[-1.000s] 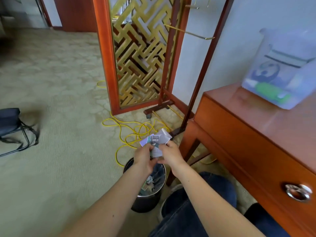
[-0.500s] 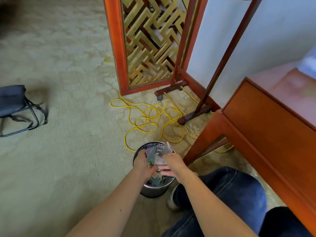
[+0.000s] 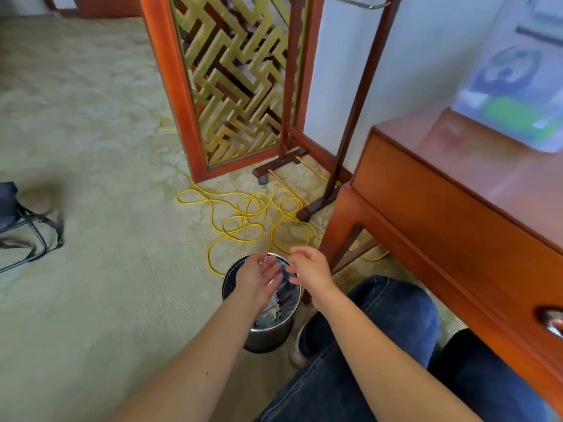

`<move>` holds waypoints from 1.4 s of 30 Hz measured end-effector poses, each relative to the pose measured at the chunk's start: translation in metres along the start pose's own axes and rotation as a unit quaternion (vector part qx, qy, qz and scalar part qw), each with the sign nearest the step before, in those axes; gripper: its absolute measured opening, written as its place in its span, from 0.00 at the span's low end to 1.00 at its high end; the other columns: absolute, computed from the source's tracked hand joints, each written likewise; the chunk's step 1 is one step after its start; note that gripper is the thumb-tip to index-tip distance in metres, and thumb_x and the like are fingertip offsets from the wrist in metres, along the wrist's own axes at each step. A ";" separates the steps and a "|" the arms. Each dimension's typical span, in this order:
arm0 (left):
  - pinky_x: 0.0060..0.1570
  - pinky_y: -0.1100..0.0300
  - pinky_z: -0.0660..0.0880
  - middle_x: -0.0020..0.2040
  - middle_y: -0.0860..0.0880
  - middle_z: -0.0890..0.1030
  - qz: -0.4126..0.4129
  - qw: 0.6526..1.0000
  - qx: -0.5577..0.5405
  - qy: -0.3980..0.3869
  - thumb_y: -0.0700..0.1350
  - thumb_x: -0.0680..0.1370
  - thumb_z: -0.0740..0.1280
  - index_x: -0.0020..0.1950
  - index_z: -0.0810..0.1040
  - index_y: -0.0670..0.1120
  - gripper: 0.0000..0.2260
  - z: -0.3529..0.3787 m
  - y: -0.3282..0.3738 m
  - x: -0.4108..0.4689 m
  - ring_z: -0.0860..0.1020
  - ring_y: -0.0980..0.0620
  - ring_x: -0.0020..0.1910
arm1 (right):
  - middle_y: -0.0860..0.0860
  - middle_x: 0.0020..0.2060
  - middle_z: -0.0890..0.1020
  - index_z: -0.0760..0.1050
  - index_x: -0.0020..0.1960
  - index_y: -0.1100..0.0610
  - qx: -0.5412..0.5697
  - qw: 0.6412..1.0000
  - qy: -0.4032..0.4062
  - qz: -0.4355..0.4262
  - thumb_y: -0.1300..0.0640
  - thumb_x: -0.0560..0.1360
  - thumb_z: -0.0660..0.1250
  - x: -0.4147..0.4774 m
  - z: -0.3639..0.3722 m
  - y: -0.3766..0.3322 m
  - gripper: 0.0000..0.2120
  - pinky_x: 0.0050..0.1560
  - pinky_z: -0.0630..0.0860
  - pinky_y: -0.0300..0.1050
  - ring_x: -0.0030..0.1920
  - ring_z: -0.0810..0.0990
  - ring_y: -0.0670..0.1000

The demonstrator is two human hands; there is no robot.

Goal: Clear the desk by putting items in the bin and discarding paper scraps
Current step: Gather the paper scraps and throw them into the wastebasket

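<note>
A dark metal waste bin [image 3: 264, 338] stands on the carpet by my knee, with paper scraps [image 3: 269, 312] lying inside it. My left hand [image 3: 257, 277] hovers over the bin's mouth, fingers spread and holding nothing. My right hand [image 3: 309, 269] is just to its right, above the bin's rim, fingers loose and holding nothing. The wooden desk [image 3: 457, 190] stands to the right, and a translucent plastic bin [image 3: 515, 95] with a panda picture and a green item sits on it, blurred.
A tangled yellow cable [image 3: 246, 214] lies on the carpet behind the waste bin. A wood and gold lattice screen [image 3: 231, 86] and a wheeled wooden rack [image 3: 353, 117] stand beyond. A dark folding stool [image 3: 21, 226] is at far left. My jeans-clad legs [image 3: 365, 345] sit under the desk.
Both hands held a bundle of paper scraps and lowered it to the bin. Now the scraps are in the bin and both hands are empty with fingers spread.
</note>
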State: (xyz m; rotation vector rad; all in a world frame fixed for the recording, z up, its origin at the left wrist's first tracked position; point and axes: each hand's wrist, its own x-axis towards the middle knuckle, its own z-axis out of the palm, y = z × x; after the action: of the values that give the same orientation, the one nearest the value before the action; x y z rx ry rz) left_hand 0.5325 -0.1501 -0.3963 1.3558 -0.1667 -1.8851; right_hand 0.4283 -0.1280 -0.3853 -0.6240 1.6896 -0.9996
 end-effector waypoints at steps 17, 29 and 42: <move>0.52 0.59 0.77 0.53 0.49 0.81 0.239 0.923 0.115 -0.280 0.41 0.81 0.58 0.55 0.79 0.49 0.11 0.159 0.011 -0.200 0.80 0.53 0.53 | 0.50 0.41 0.82 0.78 0.55 0.55 0.168 0.913 0.170 -0.329 0.64 0.77 0.61 -0.163 -0.141 -0.126 0.11 0.35 0.74 0.38 0.37 0.77 0.46; 0.44 0.60 0.76 0.51 0.49 0.82 0.160 0.856 0.202 -0.447 0.43 0.81 0.59 0.51 0.79 0.50 0.09 0.271 -0.109 -0.298 0.81 0.54 0.50 | 0.53 0.39 0.79 0.77 0.52 0.56 0.186 0.838 0.352 -0.373 0.65 0.77 0.62 -0.264 -0.305 -0.097 0.09 0.30 0.72 0.37 0.34 0.75 0.46; 0.47 0.58 0.78 0.52 0.47 0.82 0.030 0.757 0.332 -0.561 0.40 0.81 0.58 0.52 0.79 0.48 0.10 0.338 -0.291 -0.399 0.81 0.51 0.51 | 0.50 0.41 0.79 0.78 0.54 0.55 0.149 0.778 0.541 -0.283 0.62 0.77 0.63 -0.379 -0.457 -0.004 0.08 0.32 0.72 0.36 0.34 0.76 0.43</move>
State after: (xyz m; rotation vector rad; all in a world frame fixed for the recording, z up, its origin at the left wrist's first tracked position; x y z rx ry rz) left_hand 0.1407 0.2002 -0.1098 0.3446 -1.5749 -2.4426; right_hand 0.1252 0.3161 -0.1325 -0.3247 2.2515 -2.3339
